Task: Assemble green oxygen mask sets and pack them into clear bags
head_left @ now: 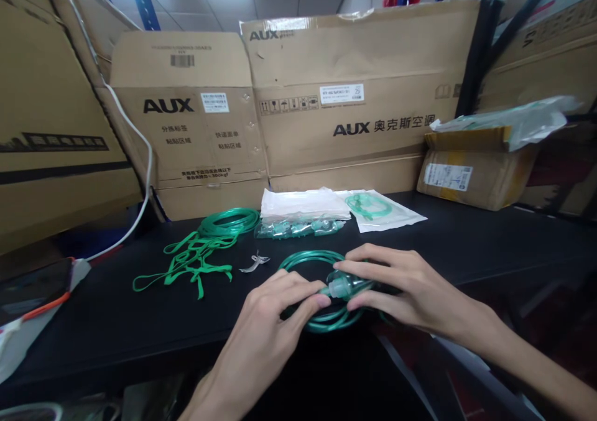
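My left hand (284,309) is closed near the table's front edge, thumb and forefinger pinching the end of a green tube (325,291). That end meets a whitish connector (339,288) on a clear green plastic mask (357,282). My right hand (396,281) is closed around the mask, whose far side is hidden by the fingers. Beneath both hands lies a coil of green tubing (333,328). Left of them are small clear-and-metal strips (255,261), tangled green elastic straps (196,262) and a second tubing coil (228,221).
Behind the hands lie clear masks (301,227), a stack of white packets (303,203) and a bagged green tubing set (370,206). An open carton (476,172) stands back right. Cardboard sheets (354,97) wall the back. A phone (35,287) and white cable (148,166) are at left.
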Motion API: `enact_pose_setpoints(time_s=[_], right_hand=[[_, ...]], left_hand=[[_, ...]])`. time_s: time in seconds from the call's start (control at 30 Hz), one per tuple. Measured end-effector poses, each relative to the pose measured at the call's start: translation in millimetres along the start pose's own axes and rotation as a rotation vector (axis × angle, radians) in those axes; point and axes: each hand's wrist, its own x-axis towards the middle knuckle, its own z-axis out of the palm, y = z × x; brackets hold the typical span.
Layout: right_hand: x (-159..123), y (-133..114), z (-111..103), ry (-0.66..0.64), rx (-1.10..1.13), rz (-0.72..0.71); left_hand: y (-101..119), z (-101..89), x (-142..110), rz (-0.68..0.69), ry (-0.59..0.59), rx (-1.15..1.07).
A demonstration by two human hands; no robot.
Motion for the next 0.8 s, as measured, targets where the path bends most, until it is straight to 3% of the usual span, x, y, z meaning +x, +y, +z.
enact_pose_setpoints(time_s=[0.57,0.8], right_hand=[[5,0,3,0.000,0.292,0.150],[9,2,14,0.024,0.341,0.320]], left_hand=[[6,4.0,2,0.263,0.134,0.157],[-3,9.5,3,0.236,0.187,0.193]])
